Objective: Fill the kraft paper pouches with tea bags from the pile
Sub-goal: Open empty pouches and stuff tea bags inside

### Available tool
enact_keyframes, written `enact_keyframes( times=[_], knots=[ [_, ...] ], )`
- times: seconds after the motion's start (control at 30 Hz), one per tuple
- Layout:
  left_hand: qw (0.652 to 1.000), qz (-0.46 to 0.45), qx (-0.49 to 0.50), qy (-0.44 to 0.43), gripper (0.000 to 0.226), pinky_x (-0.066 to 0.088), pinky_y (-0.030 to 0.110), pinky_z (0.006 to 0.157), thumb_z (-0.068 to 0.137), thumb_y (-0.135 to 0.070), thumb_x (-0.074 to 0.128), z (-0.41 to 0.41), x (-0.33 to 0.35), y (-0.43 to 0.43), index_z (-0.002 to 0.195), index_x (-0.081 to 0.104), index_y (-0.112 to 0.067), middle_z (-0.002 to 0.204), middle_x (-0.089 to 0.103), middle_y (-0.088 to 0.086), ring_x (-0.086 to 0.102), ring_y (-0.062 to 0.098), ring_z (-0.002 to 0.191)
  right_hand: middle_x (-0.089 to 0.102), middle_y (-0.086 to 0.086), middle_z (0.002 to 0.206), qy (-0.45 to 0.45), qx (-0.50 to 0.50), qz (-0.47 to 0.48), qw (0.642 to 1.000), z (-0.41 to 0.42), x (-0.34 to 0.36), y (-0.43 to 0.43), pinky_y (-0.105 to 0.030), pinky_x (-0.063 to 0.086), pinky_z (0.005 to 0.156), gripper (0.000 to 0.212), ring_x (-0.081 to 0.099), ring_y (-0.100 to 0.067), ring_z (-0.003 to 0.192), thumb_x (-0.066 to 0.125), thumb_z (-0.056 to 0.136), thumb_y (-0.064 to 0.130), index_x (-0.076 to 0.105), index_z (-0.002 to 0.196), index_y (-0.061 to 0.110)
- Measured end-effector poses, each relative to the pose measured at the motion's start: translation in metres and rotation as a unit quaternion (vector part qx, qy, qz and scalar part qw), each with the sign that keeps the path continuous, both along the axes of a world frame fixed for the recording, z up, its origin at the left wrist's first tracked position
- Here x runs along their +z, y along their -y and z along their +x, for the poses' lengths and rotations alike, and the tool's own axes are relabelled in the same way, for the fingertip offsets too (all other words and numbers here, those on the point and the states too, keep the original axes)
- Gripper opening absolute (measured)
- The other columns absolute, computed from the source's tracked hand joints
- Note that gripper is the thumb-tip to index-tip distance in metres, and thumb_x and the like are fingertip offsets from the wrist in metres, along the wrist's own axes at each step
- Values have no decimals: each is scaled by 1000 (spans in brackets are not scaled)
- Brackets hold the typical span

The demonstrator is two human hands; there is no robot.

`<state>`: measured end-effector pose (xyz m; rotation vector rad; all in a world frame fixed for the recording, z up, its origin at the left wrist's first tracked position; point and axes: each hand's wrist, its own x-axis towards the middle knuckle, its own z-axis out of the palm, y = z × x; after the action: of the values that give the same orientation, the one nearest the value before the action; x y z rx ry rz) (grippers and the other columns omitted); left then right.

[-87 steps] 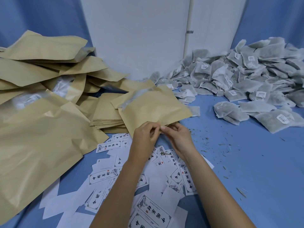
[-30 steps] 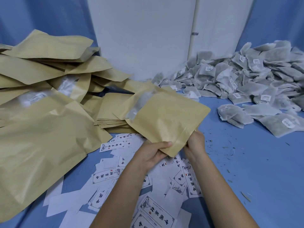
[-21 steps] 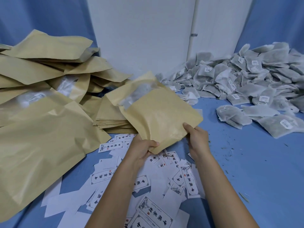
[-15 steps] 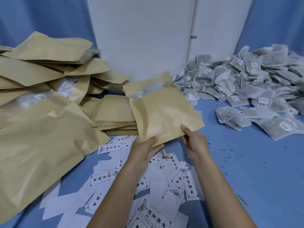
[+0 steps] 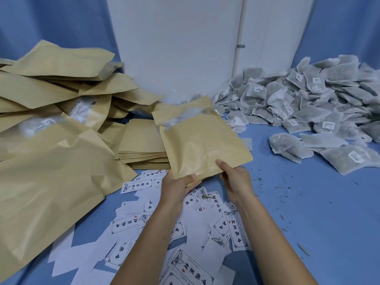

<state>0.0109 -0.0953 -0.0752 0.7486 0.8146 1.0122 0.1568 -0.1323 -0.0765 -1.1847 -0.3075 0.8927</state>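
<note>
With the left hand (image 5: 177,187), pinches the near left corner of a kraft paper pouch (image 5: 203,140), thumb flat on the front and fingers curled underneath. With the right hand (image 5: 236,179), takes the near right edge of the same pouch, thumb stretched along the paper, fingers tucked behind and hidden. Holds the pouch off the table, tilted, mouth pointing away, with a clear window strip just below the mouth; contents impossible to tell.

Just behind and to the left of it, a neat stack of flat pouches (image 5: 141,149). Further left, a loose heap of kraft bags (image 5: 51,161), overlapping, some with clear windows. Below the wrists, scattered white printed labels (image 5: 127,225) on the blue tabletop (image 5: 318,223).

Far right, well apart from both hands, the pile of tea bags (image 5: 308,103), grey-green, several bearing small white stickers. Between pile and hands, loose tea specks (image 5: 267,182) strewn over the blue.
</note>
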Motion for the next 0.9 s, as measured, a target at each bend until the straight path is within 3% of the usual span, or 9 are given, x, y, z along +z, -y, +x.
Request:
enact_keyframes(
  times=[0.17,0.23,0.3,0.37,0.47,0.63,0.7,0.8,0.9],
  knots=[
    [1000,12,8,-4,45,56,24,62,78,17,63,1,-3,-1,116,55,-5,104,70,15,72,25,82,65,8,52,37,-27,3,999,-3,-4,-1,-13,45,45,33,61,-4,48,73,78,2,57,53,15],
    [1000,19,15,-10,44,56,23,62,78,17,63,1,-3,-1,115,56,-6,105,69,15,71,26,84,67,6,55,28,-8,10,1000,-3,-4,-1,-14,48,49,32,64,-6,52,73,79,2,62,52,15],
    [999,26,20,-25,43,56,23,63,79,16,64,2,-3,-1,114,57,-7,106,69,14,71,25,87,73,-6,74,-6,38,18,999,-8,-4,-1,-25,57,67,9,69,-16,70,71,80,0,68,72,3],
    [999,30,17,-28,40,56,23,63,79,15,64,1,-3,-1,110,58,-9,105,69,13,71,24,85,71,-12,78,3,51,1,999,-13,-5,-1,-33,56,75,8,67,-25,74,73,78,1,65,77,-1],
    [1000,26,1,-18,38,57,24,64,79,14,64,-1,-2,-4,109,58,-9,103,70,12,72,20,81,62,-5,58,53,23,-36,998,-12,-8,-4,-28,50,59,26,57,-22,61,78,75,8,58,59,9],
    [998,40,-10,-48,35,55,22,64,81,8,66,0,-7,-5,105,58,-17,100,71,6,71,17,83,69,-20,79,13,85,0,996,-20,-8,-2,-39,57,76,12,69,-32,74,74,77,3,65,74,-4],
    [995,39,-15,-86,26,54,25,62,84,-1,67,-2,-8,-7,103,59,-18,92,72,2,71,14,76,65,-22,71,64,78,-32,994,-24,-8,-2,-42,55,72,22,66,-34,67,76,77,9,61,66,-3],
    [991,46,-21,-126,15,55,38,73,87,-8,66,-5,-7,-9,101,61,-9,83,71,7,68,23,66,54,-5,50,108,31,-63,992,-22,-10,-4,-31,43,57,39,52,-21,52,80,73,17,47,54,10],
    [979,84,-9,-185,13,55,34,71,86,-10,68,-6,-7,-10,97,63,-9,87,71,11,68,26,70,63,-14,65,79,33,-65,994,-22,-12,-3,-35,49,66,29,58,-24,63,80,74,14,55,63,5]
  ],
)
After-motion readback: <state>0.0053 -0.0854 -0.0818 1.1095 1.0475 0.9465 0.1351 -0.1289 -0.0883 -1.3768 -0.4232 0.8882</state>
